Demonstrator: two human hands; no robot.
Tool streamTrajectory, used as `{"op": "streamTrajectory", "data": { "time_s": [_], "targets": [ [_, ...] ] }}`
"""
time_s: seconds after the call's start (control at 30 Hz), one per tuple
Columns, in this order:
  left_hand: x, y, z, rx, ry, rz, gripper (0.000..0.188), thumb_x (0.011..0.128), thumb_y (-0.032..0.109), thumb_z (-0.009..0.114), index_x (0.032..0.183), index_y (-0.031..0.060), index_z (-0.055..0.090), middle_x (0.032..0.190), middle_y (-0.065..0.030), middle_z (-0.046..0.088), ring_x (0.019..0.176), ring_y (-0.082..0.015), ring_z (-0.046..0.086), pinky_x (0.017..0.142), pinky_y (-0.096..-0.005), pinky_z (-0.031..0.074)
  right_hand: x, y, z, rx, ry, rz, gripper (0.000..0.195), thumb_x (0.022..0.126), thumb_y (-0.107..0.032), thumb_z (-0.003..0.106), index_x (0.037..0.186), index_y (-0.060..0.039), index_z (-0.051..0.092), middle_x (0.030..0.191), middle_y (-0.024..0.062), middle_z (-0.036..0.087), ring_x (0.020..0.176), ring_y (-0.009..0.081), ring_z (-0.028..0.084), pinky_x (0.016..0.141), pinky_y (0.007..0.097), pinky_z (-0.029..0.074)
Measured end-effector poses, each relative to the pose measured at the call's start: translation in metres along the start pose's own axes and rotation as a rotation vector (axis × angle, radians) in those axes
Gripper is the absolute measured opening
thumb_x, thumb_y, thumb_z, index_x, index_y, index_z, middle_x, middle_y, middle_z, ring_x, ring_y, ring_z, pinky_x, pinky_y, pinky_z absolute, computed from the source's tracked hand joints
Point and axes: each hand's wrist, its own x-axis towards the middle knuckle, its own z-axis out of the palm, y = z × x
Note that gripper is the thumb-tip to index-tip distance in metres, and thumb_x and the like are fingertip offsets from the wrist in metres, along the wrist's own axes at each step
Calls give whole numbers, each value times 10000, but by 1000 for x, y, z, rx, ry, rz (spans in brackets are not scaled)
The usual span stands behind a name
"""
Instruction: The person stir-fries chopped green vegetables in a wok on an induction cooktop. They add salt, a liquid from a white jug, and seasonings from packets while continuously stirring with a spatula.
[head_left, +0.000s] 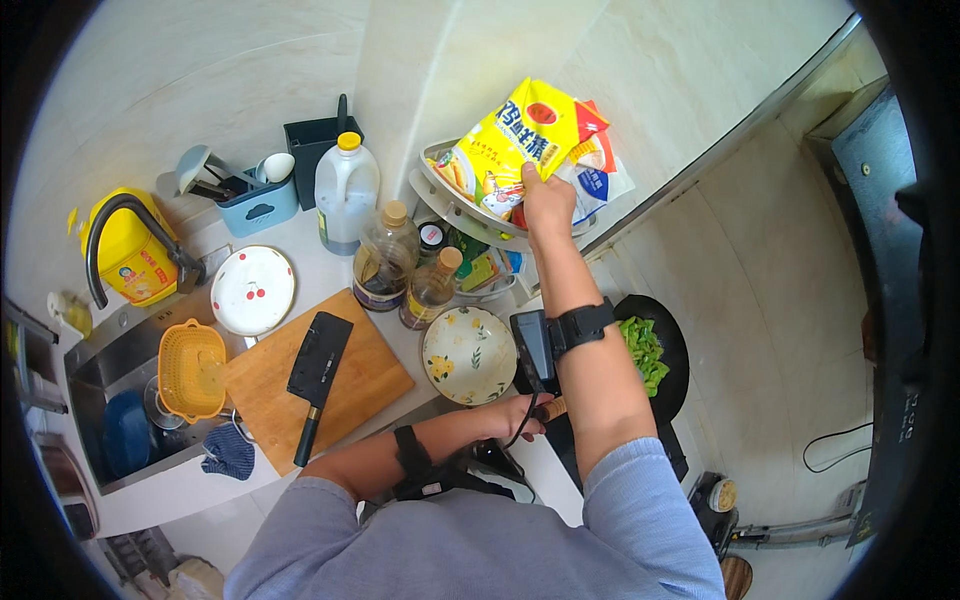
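My right hand (550, 202) grips the lower edge of a yellow seasoning packet (517, 142), thumb on its printed front. The packet is tilted above a wall-side rack (450, 196) that holds other packets (592, 180). Lower down, my left hand (519, 417) is closed around a wooden handle (553, 409), partly hidden by my right forearm and a cable. To the right of that forearm sits a black wok (673, 390) with green leafy vegetables (643, 356) in it. A floral-patterned bowl (470, 356) stands left of the forearm.
A cleaver (321, 360) lies on a wooden cutting board (375, 375). Sauce bottles (386, 259) and a white jug (346, 191) stand behind. At the left are a sink (90, 375), a yellow basket (193, 367) and a cherry-patterned plate (253, 290).
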Motion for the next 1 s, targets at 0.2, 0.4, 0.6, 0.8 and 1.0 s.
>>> {"op": "streamTrajectory", "data": {
  "time_s": [0.2, 0.4, 0.6, 0.8, 1.0],
  "targets": [
    [-5, 19, 7, 108, 80, -88, 690, 742, 51, 610, 1359, -14, 308, 1120, -106, 519, 855, -151, 557, 693, -271, 495, -31, -42, -62, 341, 167, -273, 244, 899, -196, 580, 934, 41, 626, 873, 71, 640, 711, 100, 566, 645, 251, 459],
    [11, 10, 4, 16, 48, -144, 658, 777, 60, 605, 1353, 6, 291, 1122, -101, 512, 925, -181, 587, 725, -303, 514, -95, -62, -208, 428, 448, -328, 258, 927, -257, 535, 938, -10, 608, 821, 40, 651, 650, 66, 570, 588, 217, 462],
    [30, 23, 8, -149, 154, -316, 244, 866, 215, 572, 1014, 29, 515, 881, -77, 589, 622, -146, 590, 558, -257, 487, -187, 15, -373, -409, 675, -247, 322, 914, -329, 533, 849, -25, 614, 669, 98, 632, 517, 186, 556, 482, 315, 431],
    [37, 19, 30, -120, 99, -376, 217, 888, 247, 544, 914, 40, 485, 756, -40, 509, 504, -113, 443, 401, -246, 321, -229, 51, -424, -1436, 639, 84, 363, 924, -376, 443, 785, -66, 573, 678, 228, 597, 654, 424, 581, 556, 491, 451],
    [29, 15, 38, -168, 112, -325, 213, 883, 254, 550, 894, 53, 479, 764, -29, 490, 502, -90, 428, 393, -224, 304, -209, 71, -433, -1586, 552, 128, 298, 913, -308, 465, 763, -76, 576, 684, 193, 626, 657, 379, 621, 554, 465, 480]
  ]
}}
